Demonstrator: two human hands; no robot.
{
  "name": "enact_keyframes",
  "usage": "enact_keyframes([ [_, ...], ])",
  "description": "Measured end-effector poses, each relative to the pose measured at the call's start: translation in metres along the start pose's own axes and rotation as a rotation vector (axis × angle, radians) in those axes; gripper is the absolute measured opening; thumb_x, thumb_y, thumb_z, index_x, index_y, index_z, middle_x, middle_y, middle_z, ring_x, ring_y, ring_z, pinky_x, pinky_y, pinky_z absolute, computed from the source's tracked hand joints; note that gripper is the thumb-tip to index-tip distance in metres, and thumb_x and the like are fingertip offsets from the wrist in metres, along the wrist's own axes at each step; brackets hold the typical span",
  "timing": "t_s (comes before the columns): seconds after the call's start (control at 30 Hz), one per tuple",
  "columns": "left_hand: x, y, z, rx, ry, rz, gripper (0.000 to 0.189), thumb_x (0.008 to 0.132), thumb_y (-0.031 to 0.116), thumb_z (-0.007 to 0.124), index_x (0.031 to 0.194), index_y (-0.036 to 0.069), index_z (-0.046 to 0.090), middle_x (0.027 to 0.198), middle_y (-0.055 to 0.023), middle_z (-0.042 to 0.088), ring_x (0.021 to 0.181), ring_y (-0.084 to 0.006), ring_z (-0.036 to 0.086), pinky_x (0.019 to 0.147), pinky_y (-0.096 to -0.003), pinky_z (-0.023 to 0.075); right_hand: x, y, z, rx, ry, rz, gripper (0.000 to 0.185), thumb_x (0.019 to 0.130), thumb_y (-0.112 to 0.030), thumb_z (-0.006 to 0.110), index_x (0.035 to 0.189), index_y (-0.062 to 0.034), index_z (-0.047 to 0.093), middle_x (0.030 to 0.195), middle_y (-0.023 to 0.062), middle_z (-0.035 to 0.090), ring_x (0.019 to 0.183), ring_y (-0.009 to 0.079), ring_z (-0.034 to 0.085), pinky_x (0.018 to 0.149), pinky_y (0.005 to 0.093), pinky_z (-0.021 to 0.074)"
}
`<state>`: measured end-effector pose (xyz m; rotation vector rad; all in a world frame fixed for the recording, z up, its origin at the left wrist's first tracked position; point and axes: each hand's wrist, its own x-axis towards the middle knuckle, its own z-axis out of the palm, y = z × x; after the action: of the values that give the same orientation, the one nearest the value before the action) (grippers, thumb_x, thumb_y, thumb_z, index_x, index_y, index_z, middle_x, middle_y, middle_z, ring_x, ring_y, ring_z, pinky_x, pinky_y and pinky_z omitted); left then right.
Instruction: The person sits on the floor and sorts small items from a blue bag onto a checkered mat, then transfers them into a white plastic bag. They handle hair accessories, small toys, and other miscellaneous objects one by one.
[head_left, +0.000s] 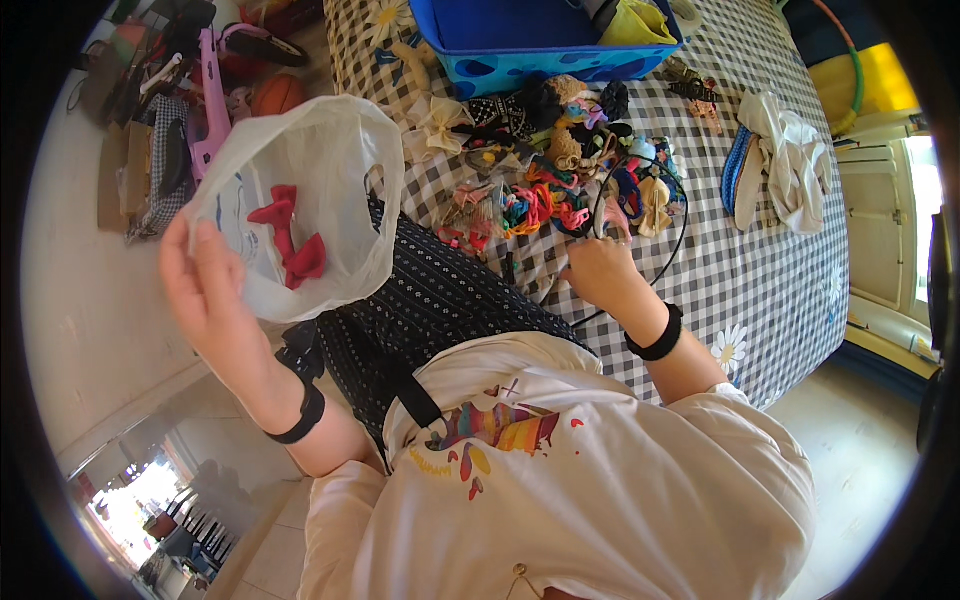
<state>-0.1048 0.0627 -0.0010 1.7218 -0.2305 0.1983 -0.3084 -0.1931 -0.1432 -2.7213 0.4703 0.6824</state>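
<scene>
My left hand (206, 277) grips the rim of a white plastic bag (349, 217), held with its mouth facing up. Red fabric bows (300, 255) lie inside the bag. My right hand (604, 270) rests at the near edge of a pile of hair ties (529, 206) and other hair accessories on the checked bedcover; its fingertips are hidden, so whether it holds something cannot be told. A beige bow (654, 206) lies just beyond it. Around the right wrist area runs a thin black cable (684, 225). A cream bow (437, 124) sits at the pile's left.
A blue fabric storage box (555, 60) stands behind the pile with a yellow cloth in it. On the checked bedcover (787, 300), a white cloth (795, 172) and a blue-edged insole-like piece (739, 176) lie to the right. A pink bicycle frame (211, 97) and a basketball (277, 94) are at the upper left.
</scene>
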Motion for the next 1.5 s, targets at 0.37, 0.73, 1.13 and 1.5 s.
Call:
enact_keyframes([
  [0.37, -0.019, -0.011, -0.011, -0.07, -0.042, -0.09, 0.028, 0.093, 0.013, 0.056, 0.117, -0.002, 0.055, 0.079, 0.0027, 0.049, 0.062, -0.0025, 0.033, 0.055, -0.0194, 0.0258, 0.032, -0.006, 0.025, 0.304, 0.703, -0.253, 0.049, 0.076, -0.008, 0.061, 0.124, -0.0135, 0.052, 0.119, 0.0144, 0.056, 0.107, 0.033, 0.056, 0.088, 0.0409, 0.0479],
  [0.73, -0.029, -0.015, -0.019, -0.103, 0.007, -0.071, 0.027, 0.091, 0.007, 0.052, 0.117, -0.002, 0.055, 0.08, 0.0006, 0.05, 0.06, -0.0036, 0.033, 0.056, -0.0193, 0.0259, 0.067, -0.02, -0.007, 0.386, 0.099, 0.132, 0.027, 0.079, -0.006, 0.053, 0.102, -0.01, 0.065, 0.123, 0.0157, 0.054, 0.106, 0.0324, 0.055, 0.079, 0.0415, 0.0507],
  [1.13, -0.033, -0.01, -0.015, -0.11, -0.018, -0.084, 0.026, 0.089, 0.004, 0.053, 0.114, 0.0, 0.056, 0.093, -0.001, 0.057, 0.06, -0.0021, 0.033, 0.054, -0.0181, 0.0257, 0.224, 0.003, -0.018, 0.015, 0.479, 0.051, 0.032, 0.086, -0.008, 0.05, 0.118, -0.0049, 0.055, 0.119, 0.0184, 0.056, 0.108, 0.0373, 0.055, 0.091, 0.0433, 0.0468],
  [1.5, -0.036, -0.015, -0.008, -0.141, -0.032, -0.07, 0.023, 0.092, 0.008, 0.055, 0.114, 0.0, 0.055, 0.089, -0.0008, 0.058, 0.059, -0.0016, 0.038, 0.052, -0.0176, 0.0288, 0.106, -0.026, -0.083, 0.119, 1.083, -0.064, 0.027, 0.072, -0.019, 0.075, 0.095, -0.0087, 0.063, 0.096, 0.0056, 0.067, 0.101, 0.0271, 0.059, 0.088, 0.0426, 0.0407],
])
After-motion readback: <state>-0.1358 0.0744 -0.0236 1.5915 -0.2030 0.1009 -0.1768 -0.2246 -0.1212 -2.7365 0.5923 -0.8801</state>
